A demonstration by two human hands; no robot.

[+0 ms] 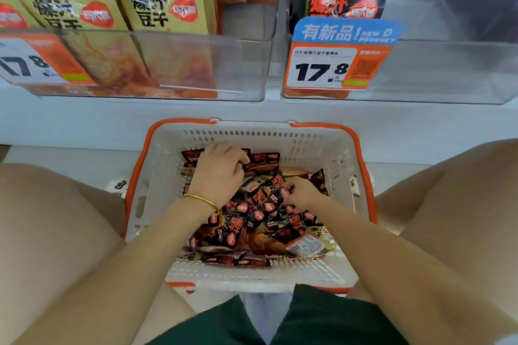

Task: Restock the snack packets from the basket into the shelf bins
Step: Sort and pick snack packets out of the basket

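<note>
**A:** What sits closest to the lens?

**B:** Dark green shorts point(322, 316) at the bottom edge, with bare thighs point(50, 232) spreading out to both lower corners.

**A:** And the biggest things?

**B:** Two clear bins run across the top of the frame. The left bin point(238, 64) holds upright yellow packets point(165, 8). The right bin point(448, 73) has a few black packets point(342, 4) at its left end. An orange price tag point(322, 68) reading 17.8 hangs on its front, under a blue sign point(347, 31).

**A:** Where's the basket?

**B:** The white basket point(252, 131) with the orange rim is in the centre of the frame, below the shelf point(84, 120) and between the thighs. The black-and-red snack packets point(260, 204) lie heaped inside it.

**A:** And the grips?

**B:** Both are down in the basket, on the heap. The left grip point(218, 173) is just above centre, its fingers curled round packets at the far end of the pile. The right grip point(301, 192) is lower and to the right of it, pinching one packet in the middle of the pile.

**A:** Anything smaller?

**B:** A thin gold bracelet point(201, 199) circles the left wrist.
</note>
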